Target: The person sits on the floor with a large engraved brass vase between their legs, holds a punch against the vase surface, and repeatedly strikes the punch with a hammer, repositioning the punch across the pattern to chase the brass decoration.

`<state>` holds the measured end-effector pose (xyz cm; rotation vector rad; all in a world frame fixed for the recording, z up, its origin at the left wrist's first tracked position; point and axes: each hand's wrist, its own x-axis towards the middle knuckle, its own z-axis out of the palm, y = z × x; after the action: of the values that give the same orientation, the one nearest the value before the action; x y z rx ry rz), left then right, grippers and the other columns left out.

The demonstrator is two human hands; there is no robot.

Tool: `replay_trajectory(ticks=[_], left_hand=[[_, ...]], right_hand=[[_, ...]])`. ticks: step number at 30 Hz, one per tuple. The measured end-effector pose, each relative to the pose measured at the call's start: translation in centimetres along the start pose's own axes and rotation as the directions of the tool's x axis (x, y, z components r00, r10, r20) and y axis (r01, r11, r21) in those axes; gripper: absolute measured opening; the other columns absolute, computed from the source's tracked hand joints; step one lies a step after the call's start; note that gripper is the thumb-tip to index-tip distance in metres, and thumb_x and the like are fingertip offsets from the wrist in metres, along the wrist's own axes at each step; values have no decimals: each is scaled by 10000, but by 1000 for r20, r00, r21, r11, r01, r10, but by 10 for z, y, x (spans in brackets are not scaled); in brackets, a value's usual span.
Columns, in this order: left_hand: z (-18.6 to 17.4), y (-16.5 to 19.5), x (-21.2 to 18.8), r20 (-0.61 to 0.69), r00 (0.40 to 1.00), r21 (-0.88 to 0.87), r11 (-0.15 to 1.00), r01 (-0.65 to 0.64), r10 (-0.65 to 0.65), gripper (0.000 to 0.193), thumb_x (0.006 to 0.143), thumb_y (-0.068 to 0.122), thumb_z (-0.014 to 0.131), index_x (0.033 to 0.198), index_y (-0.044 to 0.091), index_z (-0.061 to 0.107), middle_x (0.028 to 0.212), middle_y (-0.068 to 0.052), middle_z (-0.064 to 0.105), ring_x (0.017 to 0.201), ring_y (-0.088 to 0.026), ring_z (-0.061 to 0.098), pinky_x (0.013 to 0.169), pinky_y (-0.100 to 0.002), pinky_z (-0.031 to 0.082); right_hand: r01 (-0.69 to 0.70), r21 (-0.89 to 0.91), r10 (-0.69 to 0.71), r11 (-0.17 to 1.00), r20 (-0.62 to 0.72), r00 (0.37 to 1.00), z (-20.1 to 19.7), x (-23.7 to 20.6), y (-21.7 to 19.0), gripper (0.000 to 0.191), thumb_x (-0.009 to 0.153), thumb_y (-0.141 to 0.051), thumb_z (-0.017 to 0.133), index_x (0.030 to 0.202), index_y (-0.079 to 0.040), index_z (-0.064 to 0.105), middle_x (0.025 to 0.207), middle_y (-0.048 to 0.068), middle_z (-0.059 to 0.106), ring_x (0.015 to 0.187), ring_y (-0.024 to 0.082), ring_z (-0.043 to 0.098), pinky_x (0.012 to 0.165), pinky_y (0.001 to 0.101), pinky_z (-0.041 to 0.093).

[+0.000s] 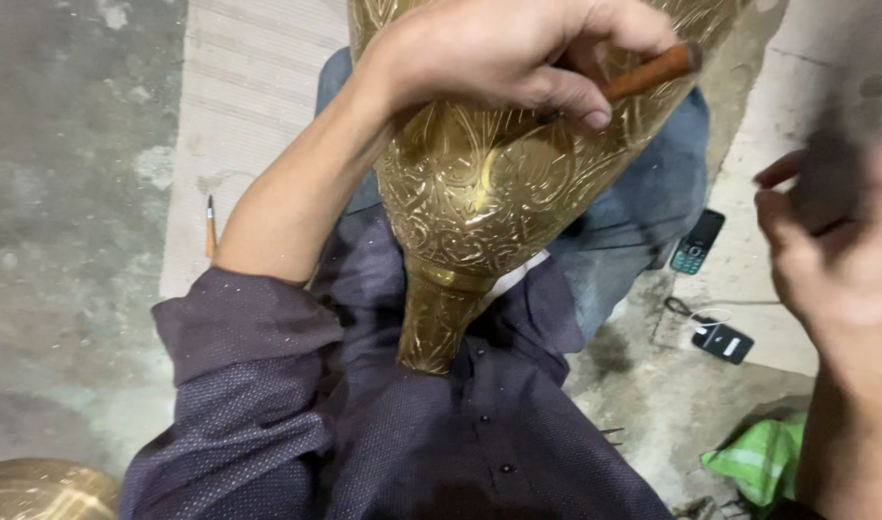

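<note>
Clearly, a carved brass vase (479, 183) lies across my lap, its narrow foot pressed to my shirt.
My left hand (503, 58) rests on it, fist closed around a wooden-handled tool (648, 72); my right hand (831, 260) hangs blurred alongside, fingers loosely curled, holding nothing I can see. A phone (698, 243) lies on the floor beyond.
</note>
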<state>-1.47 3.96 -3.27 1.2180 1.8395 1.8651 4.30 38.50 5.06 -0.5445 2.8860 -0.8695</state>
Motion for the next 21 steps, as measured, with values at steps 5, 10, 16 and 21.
replay_trajectory(ticks=[5, 10, 16, 21], left_hand=[[-1, 2, -2, -35, 999, 111, 994, 20, -16, 451, 1016, 70, 767, 1415, 67, 556, 929, -28, 629, 874, -120, 695, 790, -294, 592], [0, 7, -3, -32, 994, 149, 984, -95, 101, 369, 1009, 61, 796, 1301, 20, 574, 947, -17, 617, 892, -104, 694, 802, -293, 584], [2, 11, -1, -77, 997, 37, 999, -7, 10, 436, 920, 121, 772, 1292, 47, 557, 964, 12, 673, 893, -96, 706, 812, -273, 593], [0, 6, -3, -121, 991, 211, 977, -38, 65, 495, 930, 162, 813, 1346, 40, 574, 1068, -38, 694, 952, -157, 712, 819, -324, 586]], right_hand=[[-108, 34, 108, 994, -11, 994, 4, 1, -4, 238, 1053, 149, 663, 1235, 34, 562, 1030, 156, 622, 818, 216, 546, 746, 328, 453], [78, -62, -77, 995, 28, 997, 3, 0, -3, 297, 1040, 150, 641, 1284, 28, 524, 1088, 136, 595, 893, 174, 574, 792, 290, 475], [-294, 293, 315, 910, -24, 949, 0, -3, 4, 360, 957, 49, 651, 1272, -44, 504, 1044, 54, 660, 749, 145, 580, 626, 275, 454], [-35, 65, 36, 997, -23, 999, 1, -7, 9, 360, 1071, 157, 657, 1344, 16, 471, 1210, 114, 617, 1050, 186, 629, 899, 294, 512]])
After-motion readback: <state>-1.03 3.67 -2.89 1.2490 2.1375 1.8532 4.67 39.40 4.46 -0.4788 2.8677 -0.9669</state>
